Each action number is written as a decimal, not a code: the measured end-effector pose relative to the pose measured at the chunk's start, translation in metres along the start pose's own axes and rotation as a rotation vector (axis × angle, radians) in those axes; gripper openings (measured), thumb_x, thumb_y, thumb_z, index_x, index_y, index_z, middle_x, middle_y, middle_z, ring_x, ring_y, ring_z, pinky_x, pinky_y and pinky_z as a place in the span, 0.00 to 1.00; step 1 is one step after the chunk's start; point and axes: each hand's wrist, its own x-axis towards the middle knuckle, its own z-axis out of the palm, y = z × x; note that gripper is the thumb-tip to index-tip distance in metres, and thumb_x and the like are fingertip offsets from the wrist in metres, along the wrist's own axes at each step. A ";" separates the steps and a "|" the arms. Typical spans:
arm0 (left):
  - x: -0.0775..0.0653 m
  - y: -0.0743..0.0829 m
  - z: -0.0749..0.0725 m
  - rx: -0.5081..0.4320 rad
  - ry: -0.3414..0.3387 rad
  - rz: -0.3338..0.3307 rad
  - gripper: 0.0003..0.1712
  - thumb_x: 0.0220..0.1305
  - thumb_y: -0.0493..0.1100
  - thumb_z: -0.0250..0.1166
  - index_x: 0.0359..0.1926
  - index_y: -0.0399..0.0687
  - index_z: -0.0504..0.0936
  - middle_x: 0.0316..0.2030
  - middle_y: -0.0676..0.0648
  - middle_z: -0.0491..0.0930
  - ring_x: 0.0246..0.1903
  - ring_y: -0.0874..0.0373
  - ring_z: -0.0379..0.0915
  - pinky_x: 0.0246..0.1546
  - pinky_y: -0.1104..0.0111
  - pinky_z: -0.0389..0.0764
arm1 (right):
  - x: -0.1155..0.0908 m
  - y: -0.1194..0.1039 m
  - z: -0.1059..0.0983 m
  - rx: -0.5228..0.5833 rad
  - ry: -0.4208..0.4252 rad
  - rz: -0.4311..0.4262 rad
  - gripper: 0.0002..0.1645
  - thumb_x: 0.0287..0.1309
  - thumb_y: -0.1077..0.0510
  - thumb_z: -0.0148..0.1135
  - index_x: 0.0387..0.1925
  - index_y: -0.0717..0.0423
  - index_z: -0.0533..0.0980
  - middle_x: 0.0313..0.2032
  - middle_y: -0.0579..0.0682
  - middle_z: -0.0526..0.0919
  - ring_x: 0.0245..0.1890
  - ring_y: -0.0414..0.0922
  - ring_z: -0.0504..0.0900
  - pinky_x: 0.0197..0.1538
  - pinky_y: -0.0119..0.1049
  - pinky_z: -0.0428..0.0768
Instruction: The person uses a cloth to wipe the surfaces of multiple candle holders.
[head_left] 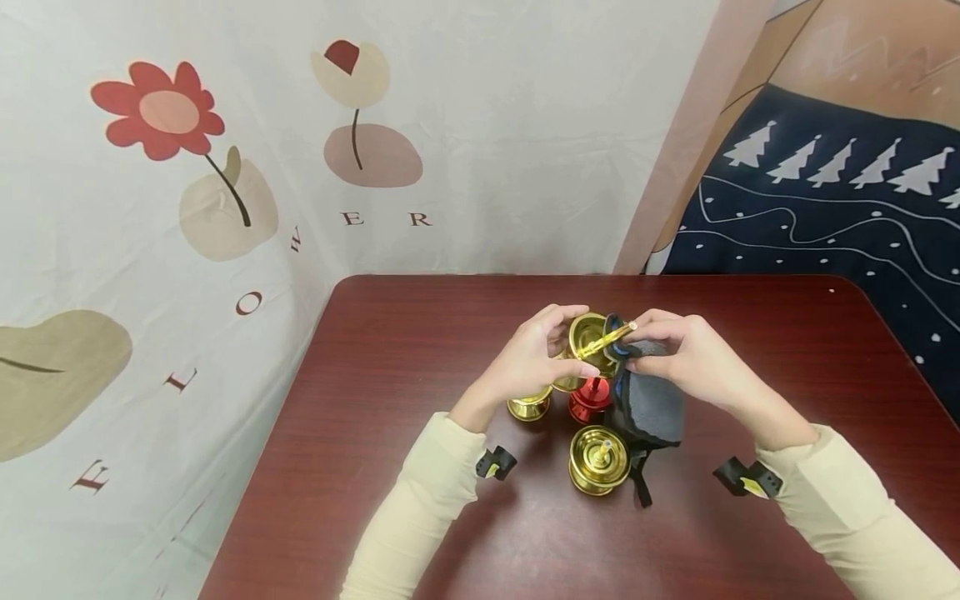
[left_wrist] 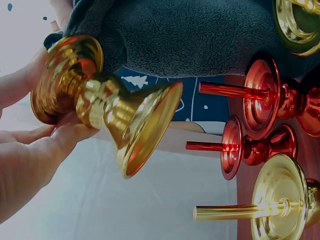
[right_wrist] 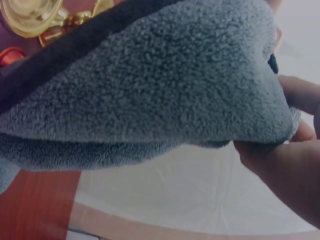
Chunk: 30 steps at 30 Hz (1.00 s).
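Observation:
My left hand (head_left: 536,354) grips a shiny gold candle holder (left_wrist: 102,102) by its dish. In the head view the holder is raised and tilted, its spike pointing to the right. A dark grey fleecy cloth (right_wrist: 150,80) with a black edging is pinched by my right hand (head_left: 697,358), between thumb and fingers. The cloth's upper end lies against the holder's rim and overlaps the spike, while the rest hangs down on the right. In the left wrist view, the holder's flared foot points down and right.
Close below my hands stand a gold holder (head_left: 598,460), another gold one (head_left: 529,406), and red ones (left_wrist: 262,95) with upright spikes. A black strap (head_left: 642,483) hangs from the cloth. Beneath is a dark red wooden table (head_left: 360,433), with printed curtains (head_left: 510,150) behind it.

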 end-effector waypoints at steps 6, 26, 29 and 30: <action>0.001 0.000 -0.003 -0.100 -0.072 -0.013 0.38 0.46 0.27 0.69 0.59 0.29 0.63 0.52 0.37 0.68 0.53 0.52 0.70 0.50 0.73 0.72 | 0.004 0.004 -0.006 0.011 0.005 -0.087 0.13 0.43 0.72 0.67 0.35 0.59 0.82 0.35 0.48 0.77 0.36 0.39 0.73 0.35 0.28 0.75; 0.001 -0.004 -0.004 -0.277 -0.032 -0.108 0.37 0.49 0.27 0.67 0.61 0.32 0.63 0.54 0.35 0.70 0.52 0.52 0.71 0.47 0.69 0.75 | 0.005 0.008 -0.001 0.089 0.137 -0.130 0.15 0.45 0.73 0.65 0.38 0.63 0.78 0.38 0.48 0.77 0.41 0.36 0.74 0.45 0.21 0.73; 0.000 -0.006 -0.005 -0.289 -0.029 -0.107 0.36 0.50 0.27 0.66 0.61 0.32 0.63 0.55 0.35 0.70 0.52 0.52 0.71 0.47 0.68 0.75 | 0.003 0.009 -0.003 0.086 0.079 -0.135 0.17 0.46 0.69 0.66 0.42 0.61 0.78 0.43 0.48 0.75 0.44 0.36 0.73 0.46 0.21 0.72; 0.000 -0.006 -0.006 -0.292 -0.027 -0.106 0.36 0.50 0.27 0.66 0.61 0.32 0.63 0.55 0.35 0.70 0.52 0.52 0.71 0.46 0.68 0.75 | 0.002 0.010 -0.004 0.083 0.058 -0.139 0.18 0.46 0.68 0.67 0.43 0.61 0.78 0.44 0.48 0.74 0.45 0.36 0.72 0.45 0.21 0.72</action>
